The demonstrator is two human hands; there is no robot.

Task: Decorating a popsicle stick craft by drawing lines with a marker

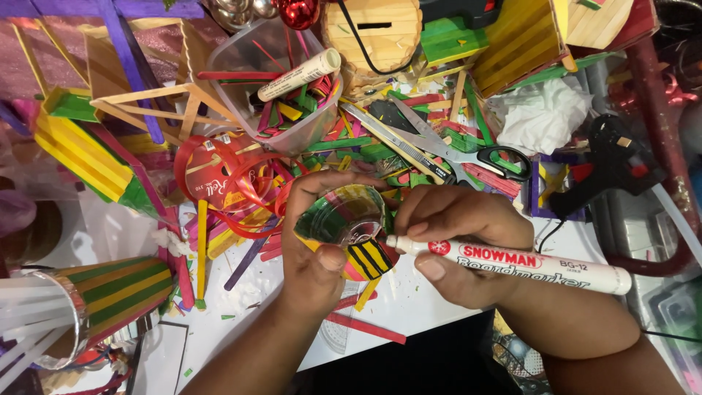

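Near the middle of the frame, the left hand (316, 252) is wrapped round a small cup (344, 219) clad in coloured sticks, thumb pressed on a yellow patch with black stripes. The right hand (457, 245) is closed on a white marker (512, 263), its tip touching that striped patch. Just above lie scissors (453, 150) and a clear tub (281, 80) of sticks; a black glue gun (607, 164) rests at right on the littered white surface (409, 303).
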